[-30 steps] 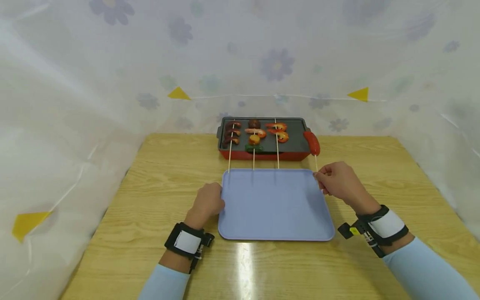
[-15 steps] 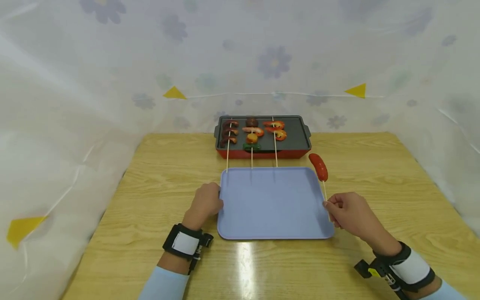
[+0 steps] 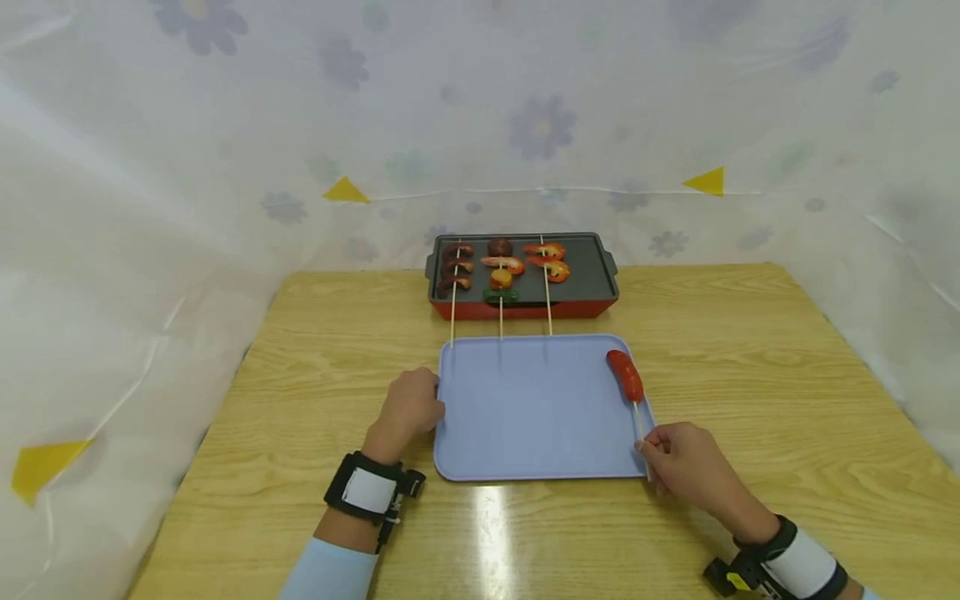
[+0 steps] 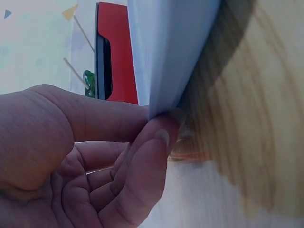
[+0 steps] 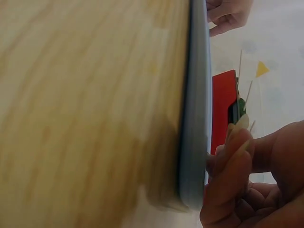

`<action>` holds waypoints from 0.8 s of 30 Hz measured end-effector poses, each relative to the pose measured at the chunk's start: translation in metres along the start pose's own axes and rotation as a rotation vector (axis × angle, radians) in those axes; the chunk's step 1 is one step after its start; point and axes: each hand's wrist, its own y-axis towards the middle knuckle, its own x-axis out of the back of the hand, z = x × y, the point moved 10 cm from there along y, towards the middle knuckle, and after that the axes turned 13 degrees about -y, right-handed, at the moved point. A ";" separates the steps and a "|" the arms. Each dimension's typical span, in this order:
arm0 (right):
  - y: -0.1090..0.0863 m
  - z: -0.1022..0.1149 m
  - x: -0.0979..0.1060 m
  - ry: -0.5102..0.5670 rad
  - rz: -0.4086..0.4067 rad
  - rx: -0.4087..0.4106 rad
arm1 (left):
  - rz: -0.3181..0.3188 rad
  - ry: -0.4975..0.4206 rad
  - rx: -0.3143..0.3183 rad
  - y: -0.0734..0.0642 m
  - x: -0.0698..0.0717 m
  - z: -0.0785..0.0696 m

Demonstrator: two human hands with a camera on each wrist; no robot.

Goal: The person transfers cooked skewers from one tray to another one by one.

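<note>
My left hand pinches the left rim of a pale blue tray; in the left wrist view the thumb and fingertips grip the tray's edge. At the tray's right front corner, my right hand pinches the thin wooden stick of a sausage skewer. The red sausage lies over the right part of the tray, its tip pointing to the back. In the right wrist view the right hand's fingers curl close beside the tray's side, and the sausage itself is hidden.
Behind the tray stands a red grill with a dark plate. On it lie a mushroom-like skewer, a mixed skewer and a shrimp skewer, their sticks reaching toward the tray's back rim. The wooden table meets a flowered plastic sheet.
My right hand has drawn the sausage skewer off the grill's right side, toward me, then left over the tray. The left hand stays on the tray's rim.
</note>
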 end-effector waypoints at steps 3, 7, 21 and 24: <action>0.001 -0.005 -0.005 0.000 0.021 -0.031 | 0.004 0.002 0.001 0.000 0.000 0.001; 0.003 -0.006 -0.007 -0.019 0.026 -0.028 | 0.016 -0.007 0.014 0.000 0.000 0.000; 0.021 -0.006 0.031 -0.226 -0.129 0.102 | 0.022 -0.015 0.042 -0.002 0.000 0.001; 0.029 -0.005 0.035 -0.295 -0.158 0.134 | 0.019 -0.018 0.038 -0.002 0.000 0.001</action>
